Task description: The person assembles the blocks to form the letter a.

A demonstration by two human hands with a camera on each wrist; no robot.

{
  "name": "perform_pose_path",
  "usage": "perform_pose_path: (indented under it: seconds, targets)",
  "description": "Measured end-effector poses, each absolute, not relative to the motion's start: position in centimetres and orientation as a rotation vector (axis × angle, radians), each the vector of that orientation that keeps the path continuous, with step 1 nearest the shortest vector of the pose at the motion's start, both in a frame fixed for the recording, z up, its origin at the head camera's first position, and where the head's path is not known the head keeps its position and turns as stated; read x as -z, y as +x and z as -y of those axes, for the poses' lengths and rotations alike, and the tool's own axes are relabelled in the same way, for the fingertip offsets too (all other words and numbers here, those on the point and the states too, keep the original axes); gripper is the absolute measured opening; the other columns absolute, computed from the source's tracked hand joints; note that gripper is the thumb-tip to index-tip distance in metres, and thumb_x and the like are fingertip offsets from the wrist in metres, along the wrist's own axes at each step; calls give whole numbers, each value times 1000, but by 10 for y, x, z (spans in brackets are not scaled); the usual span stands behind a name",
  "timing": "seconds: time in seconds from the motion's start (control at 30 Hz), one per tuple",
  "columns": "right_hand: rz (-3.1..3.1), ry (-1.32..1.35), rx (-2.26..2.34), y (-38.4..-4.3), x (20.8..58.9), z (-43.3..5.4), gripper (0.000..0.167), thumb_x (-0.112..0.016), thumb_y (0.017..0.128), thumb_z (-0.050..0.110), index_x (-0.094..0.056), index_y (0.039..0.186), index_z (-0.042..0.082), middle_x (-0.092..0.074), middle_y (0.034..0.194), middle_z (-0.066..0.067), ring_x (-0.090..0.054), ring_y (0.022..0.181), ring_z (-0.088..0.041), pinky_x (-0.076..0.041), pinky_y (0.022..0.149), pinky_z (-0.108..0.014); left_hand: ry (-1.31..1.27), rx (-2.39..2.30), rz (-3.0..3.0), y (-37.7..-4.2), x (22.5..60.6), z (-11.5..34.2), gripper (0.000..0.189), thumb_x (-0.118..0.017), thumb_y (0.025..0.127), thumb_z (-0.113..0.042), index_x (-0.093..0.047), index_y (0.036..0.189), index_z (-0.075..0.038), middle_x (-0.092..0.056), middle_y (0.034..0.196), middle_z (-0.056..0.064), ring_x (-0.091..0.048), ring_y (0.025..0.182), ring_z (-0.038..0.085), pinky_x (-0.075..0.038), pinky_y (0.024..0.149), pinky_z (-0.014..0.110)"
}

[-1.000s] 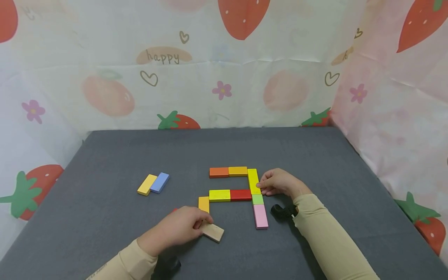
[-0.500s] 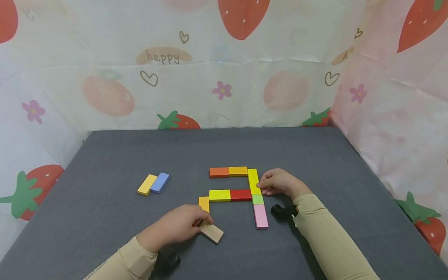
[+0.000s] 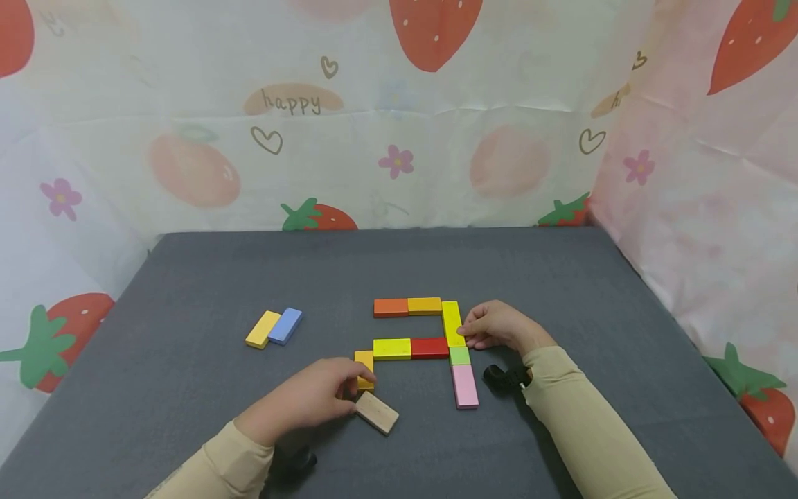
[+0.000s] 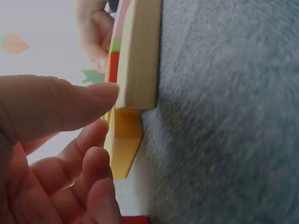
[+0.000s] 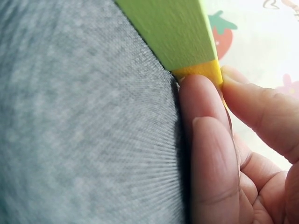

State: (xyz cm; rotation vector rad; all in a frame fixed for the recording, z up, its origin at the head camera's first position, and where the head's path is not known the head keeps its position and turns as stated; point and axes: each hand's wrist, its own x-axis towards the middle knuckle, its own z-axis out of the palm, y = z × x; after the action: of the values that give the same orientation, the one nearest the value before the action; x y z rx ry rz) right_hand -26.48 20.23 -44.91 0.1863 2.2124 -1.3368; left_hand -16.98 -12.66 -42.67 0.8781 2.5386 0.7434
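My left hand (image 3: 305, 398) hovers at a plain wooden block (image 3: 377, 413), its thumb tip at the block's left corner. Its other fingers reach over an orange-yellow block (image 3: 364, 360) just behind and grip nothing. In the left wrist view a red block (image 4: 135, 219) peeks out at the bottom edge; the hand hides it from the head view. My right hand (image 3: 501, 326) rests against the right side of a long yellow block (image 3: 451, 319), fingertips at its side, thumb at its top edge. A green block (image 5: 182, 32) adjoins the yellow one.
Orange (image 3: 391, 308) and amber (image 3: 424, 306) blocks form the back row. A lime-yellow block (image 3: 392, 348) and a red brick (image 3: 429, 348) lie in the middle row. A pink block (image 3: 464, 385) adjoins the green one. Yellow (image 3: 262, 329) and blue (image 3: 285, 326) blocks lie at the left.
My left fingers have lifted off the wooden block, which now lies tilted on the cloth, and the hand has shifted slightly back. The right hand has stayed in place.
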Motion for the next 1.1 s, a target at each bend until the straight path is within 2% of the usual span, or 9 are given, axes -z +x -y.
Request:
perform_pose_path:
  seconds: [0.27, 0.57, 0.83, 1.1]
  targets:
    - [-2208, 187, 1335, -263, 447, -201, 19, -73, 77, 22, -64, 82, 5, -63, 70, -5, -60, 58, -12, -51, 59, -24, 653, -832, -2695, -179, 419, 142, 30, -71, 78, -12, -61, 106, -16, -54, 85, -7, -50, 74, 10, -45, 64, 26]
    - [-2216, 185, 1330, -263, 447, -201, 20, -73, 77, 22, -64, 82, 5, -63, 70, -5, -60, 58, -12, -51, 58, -24, 417, -932, -2937, -198, 404, 187, 17, -63, 83, -9, -64, 100, -7, -62, 92, 4, -56, 81, 17, -46, 66, 31]
    - [-2221, 187, 1327, -264, 448, -201, 20, -72, 77, 23, -64, 82, 5, -63, 70, -5, -59, 58, -12, -51, 59, -24, 108, -904, -3007, -212, 410, 222, 20, -60, 86, -13, -61, 104, -3, -60, 97, 13, -54, 89, 28, -47, 69, 38]
    - [-2216, 185, 1339, -264, 449, -202, 19, -73, 77, 22, -64, 81, 5, -63, 70, -5, -60, 59, -12, -51, 59, -24, 4, -895, -2973, -225, 422, 239, 22, -61, 85, -15, -59, 103, -2, -60, 97, 15, -54, 90, 30, -45, 74, 42]
